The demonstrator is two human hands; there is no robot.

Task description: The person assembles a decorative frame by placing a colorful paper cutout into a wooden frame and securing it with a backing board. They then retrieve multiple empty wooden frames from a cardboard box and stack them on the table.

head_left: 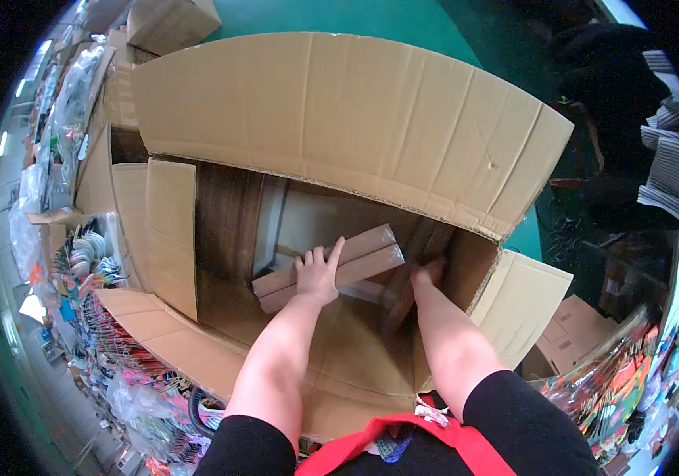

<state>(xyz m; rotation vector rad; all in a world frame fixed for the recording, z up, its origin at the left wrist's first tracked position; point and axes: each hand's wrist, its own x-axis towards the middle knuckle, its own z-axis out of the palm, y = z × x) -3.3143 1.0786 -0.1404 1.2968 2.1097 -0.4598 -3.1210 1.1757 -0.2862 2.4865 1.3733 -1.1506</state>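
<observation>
A large open cardboard carton (355,361) stands in front of me, and both my arms reach down into it. My left hand (318,276) lies across a pair of long, narrow cardboard boxes (367,258), side by side and slanting up to the right. Its fingers are over their far edge, and shiny clear tape shows on their right ends. Deeper at the right, my right hand (429,271) is in shadow against a dark, long brown cardboard piece (400,297); its fingers are mostly hidden. Below the boxes, a pale panel with a whitish border (270,226) shows inside the carton.
A wide flap (339,119) stands out at the carton's far side, with smaller flaps left (171,238) and right (522,305). Colourful bundled goods (137,333) crowd the left, more (617,389) the right. Another carton (171,24) sits far left on green floor (355,16).
</observation>
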